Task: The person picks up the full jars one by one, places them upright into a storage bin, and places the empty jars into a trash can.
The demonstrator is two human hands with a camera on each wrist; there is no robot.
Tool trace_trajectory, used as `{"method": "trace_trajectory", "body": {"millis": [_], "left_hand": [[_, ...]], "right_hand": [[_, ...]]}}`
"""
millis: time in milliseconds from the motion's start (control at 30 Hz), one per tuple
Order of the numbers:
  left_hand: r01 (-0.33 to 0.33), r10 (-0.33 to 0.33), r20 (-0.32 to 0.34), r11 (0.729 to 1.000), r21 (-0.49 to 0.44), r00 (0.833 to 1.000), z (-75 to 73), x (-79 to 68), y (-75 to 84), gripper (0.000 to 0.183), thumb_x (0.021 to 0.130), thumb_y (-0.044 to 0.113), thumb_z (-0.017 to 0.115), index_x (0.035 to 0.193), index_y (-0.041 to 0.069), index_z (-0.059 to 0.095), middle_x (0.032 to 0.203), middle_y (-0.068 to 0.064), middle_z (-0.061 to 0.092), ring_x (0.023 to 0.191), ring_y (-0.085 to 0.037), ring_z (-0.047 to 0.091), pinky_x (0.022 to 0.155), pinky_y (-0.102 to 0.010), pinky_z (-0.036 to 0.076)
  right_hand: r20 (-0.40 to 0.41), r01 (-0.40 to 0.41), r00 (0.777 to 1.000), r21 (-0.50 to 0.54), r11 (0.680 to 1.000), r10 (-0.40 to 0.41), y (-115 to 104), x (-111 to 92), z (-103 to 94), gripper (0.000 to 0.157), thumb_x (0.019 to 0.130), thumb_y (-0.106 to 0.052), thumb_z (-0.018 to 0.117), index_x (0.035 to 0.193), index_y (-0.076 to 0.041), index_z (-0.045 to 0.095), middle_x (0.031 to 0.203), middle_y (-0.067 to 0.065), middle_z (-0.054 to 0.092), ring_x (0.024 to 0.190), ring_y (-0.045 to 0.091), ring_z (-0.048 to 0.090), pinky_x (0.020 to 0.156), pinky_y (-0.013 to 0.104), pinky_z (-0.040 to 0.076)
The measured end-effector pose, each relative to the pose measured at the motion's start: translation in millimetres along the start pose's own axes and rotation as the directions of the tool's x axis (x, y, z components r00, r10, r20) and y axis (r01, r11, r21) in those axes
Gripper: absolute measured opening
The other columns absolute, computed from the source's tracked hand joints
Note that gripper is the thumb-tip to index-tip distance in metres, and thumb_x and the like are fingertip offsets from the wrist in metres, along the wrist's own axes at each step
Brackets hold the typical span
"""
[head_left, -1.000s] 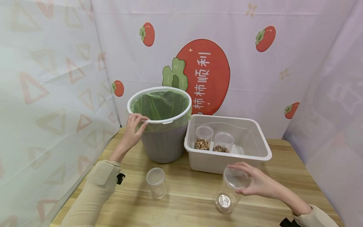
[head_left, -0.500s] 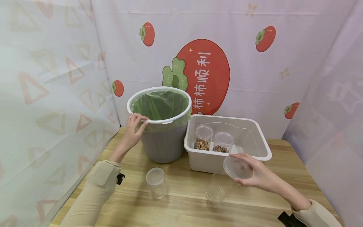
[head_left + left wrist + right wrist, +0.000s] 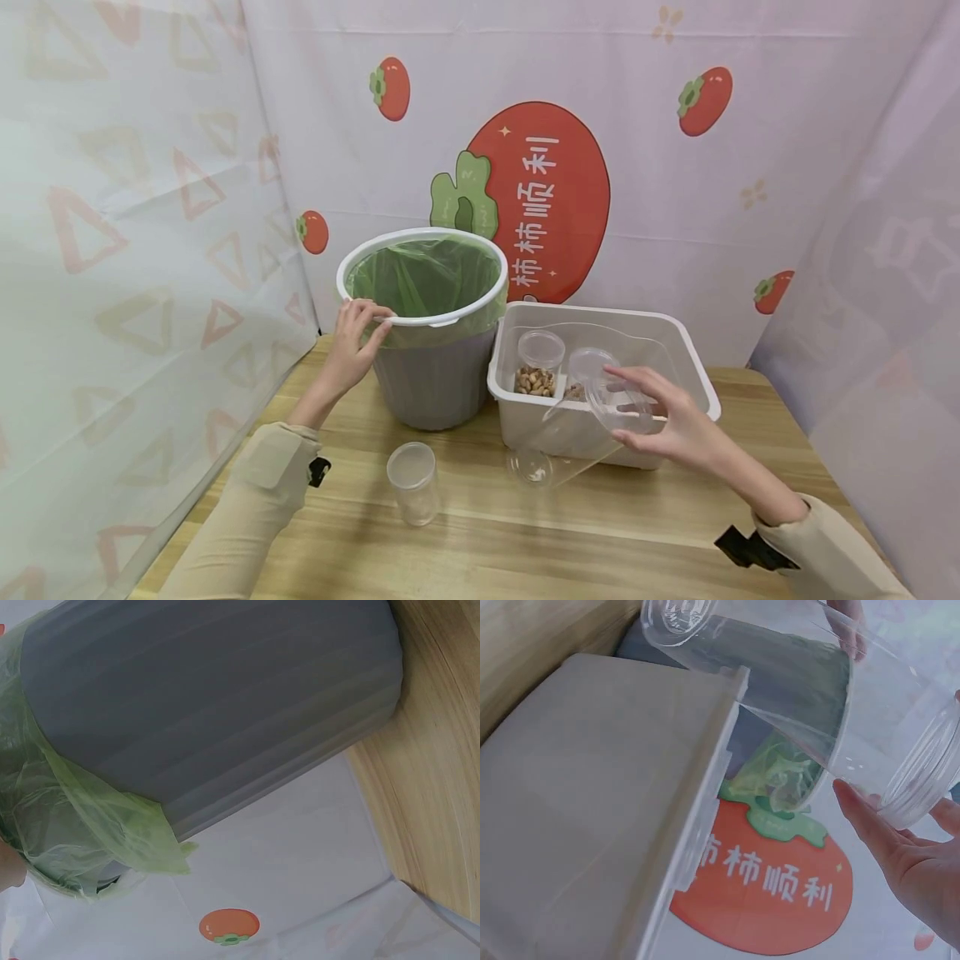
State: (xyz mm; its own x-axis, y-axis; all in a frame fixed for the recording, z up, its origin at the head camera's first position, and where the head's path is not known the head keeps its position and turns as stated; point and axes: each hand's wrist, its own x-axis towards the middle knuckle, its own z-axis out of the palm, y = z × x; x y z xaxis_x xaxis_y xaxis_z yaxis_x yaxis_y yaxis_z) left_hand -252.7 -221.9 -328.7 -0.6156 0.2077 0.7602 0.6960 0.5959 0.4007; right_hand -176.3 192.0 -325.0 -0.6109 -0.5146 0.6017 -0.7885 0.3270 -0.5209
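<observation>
My right hand (image 3: 678, 421) grips a tall clear plastic jar (image 3: 780, 652) by its lidded end. Tilted, the jar has its base pointing down and left, and it overlaps the front wall of the white plastic bin (image 3: 697, 367) in the head view. No contents show inside it. My left hand (image 3: 356, 342) holds the near rim of a grey trash can (image 3: 431, 383), fingers over the white ring and thumb outside. A green bag (image 3: 112, 817) lines the can and folds over its edge. Only a bit of the left hand shows in the left wrist view.
Two lidded jars of nuts (image 3: 536, 379) stand inside the bin at its left. A smaller clear jar (image 3: 415, 483) is upright on the wooden table (image 3: 480, 554), in front of the trash can. Printed cloth walls (image 3: 675, 208) enclose the back and sides.
My right hand has lifted the clear jar off the table and raised it toward the bin, tilting it further. The left hand has stayed at the trash can's rim.
</observation>
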Motion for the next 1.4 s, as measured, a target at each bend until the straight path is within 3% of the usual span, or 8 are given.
{"method": "trace_trajectory", "body": {"millis": [167,333,467,700,867,1100,1333,1400], "left_hand": [[0.001,-0.001,0.0,1.0,0.002,1.0,-0.6,0.1,0.0,0.011,0.082,-0.002,0.054,0.093,-0.003,0.058,0.094,-0.018,0.047,0.1,-0.035,0.038,0.102,-0.054,0.004],[0.003,-0.003,0.005,1.0,0.004,1.0,-0.7,0.2,-1.3,0.011,0.082,-0.002,0.054,0.093,-0.003,0.058,0.094,-0.018,0.047,0.1,-0.035,0.039,0.102,-0.053,0.004],[0.006,-0.006,0.011,1.0,0.006,1.0,-0.5,0.1,-2.4,0.011,0.083,-0.001,0.054,0.093,-0.002,0.058,0.094,-0.017,0.047,0.099,-0.035,0.039,0.102,-0.052,0.005],[0.037,-0.038,0.023,0.999,0.02,0.999,-1.5,0.0,-2.4,0.011,0.084,0.003,0.054,0.094,0.0,0.058,0.094,-0.015,0.048,0.101,-0.034,0.038,0.103,-0.049,0.007],[0.05,-0.051,0.028,0.998,0.026,0.998,-2.5,0.1,-2.4,0.012,0.084,0.006,0.055,0.094,0.001,0.059,0.094,-0.014,0.048,0.102,-0.034,0.038,0.101,-0.05,0.01],[0.047,-0.048,0.025,0.999,0.024,0.999,-3.6,0.5,-2.2,0.012,0.083,0.004,0.056,0.094,0.001,0.059,0.093,-0.014,0.049,0.099,-0.032,0.038,0.085,-0.049,0.022],[0.043,-0.044,0.027,0.999,0.028,0.999,-3.9,-0.7,-0.5,0.012,0.083,0.004,0.055,0.094,0.001,0.06,0.093,-0.015,0.05,0.098,-0.033,0.039,0.083,-0.048,0.024],[0.04,-0.041,0.025,0.999,0.029,0.999,-3.6,-0.1,-0.4,0.012,0.083,0.004,0.055,0.094,0.001,0.06,0.093,-0.014,0.05,0.098,-0.033,0.039,0.083,-0.048,0.024]], "right_hand": [[-0.053,0.007,0.999,0.059,0.998,-0.004,-4.9,13.9,-2.2,0.07,0.059,0.012,0.072,0.124,0.003,0.046,0.114,0.014,0.05,0.098,0.007,0.051,0.07,0.02,0.049],[-0.09,-0.073,0.993,0.083,0.994,0.081,-10.0,26.7,-8.6,0.068,0.063,0.013,0.069,0.126,0.001,0.045,0.117,0.003,0.05,0.098,0.006,0.05,0.073,0.015,0.046],[-0.122,-0.138,0.98,0.149,0.979,0.157,-13.2,36.6,-13.4,0.064,0.068,0.014,0.065,0.127,0.001,0.043,0.121,-0.002,0.046,0.104,0.002,0.049,0.076,0.013,0.044],[-0.209,-0.179,0.948,0.275,0.945,0.241,-14.2,57.1,-17.8,0.057,0.075,0.011,0.06,0.129,0.0,0.043,0.124,0.002,0.046,0.106,0.004,0.049,0.073,0.014,0.046],[-0.282,-0.171,0.924,0.295,0.94,0.257,-14.6,73.0,-19.7,0.055,0.076,0.01,0.059,0.128,0.001,0.043,0.124,0.003,0.046,0.105,0.009,0.048,0.078,0.013,0.043],[-0.33,-0.211,0.897,0.267,0.94,0.295,-18.5,99.4,-23.8,0.055,0.079,-0.001,0.061,0.13,-0.004,0.042,0.123,0.014,0.043,0.109,0.017,0.046,0.088,0.015,0.038],[-0.367,-0.235,0.87,0.276,0.932,0.328,-21.7,129.0,-17.9,0.056,0.08,-0.017,0.063,0.132,-0.01,0.041,0.121,0.019,0.047,0.098,0.02,0.055,0.071,0.015,0.046],[-0.38,-0.234,0.866,0.267,0.935,0.325,-22.0,137.9,-14.3,0.057,0.08,-0.02,0.064,0.131,-0.011,0.042,0.122,0.017,0.047,0.099,0.022,0.055,0.073,0.018,0.047]]}}
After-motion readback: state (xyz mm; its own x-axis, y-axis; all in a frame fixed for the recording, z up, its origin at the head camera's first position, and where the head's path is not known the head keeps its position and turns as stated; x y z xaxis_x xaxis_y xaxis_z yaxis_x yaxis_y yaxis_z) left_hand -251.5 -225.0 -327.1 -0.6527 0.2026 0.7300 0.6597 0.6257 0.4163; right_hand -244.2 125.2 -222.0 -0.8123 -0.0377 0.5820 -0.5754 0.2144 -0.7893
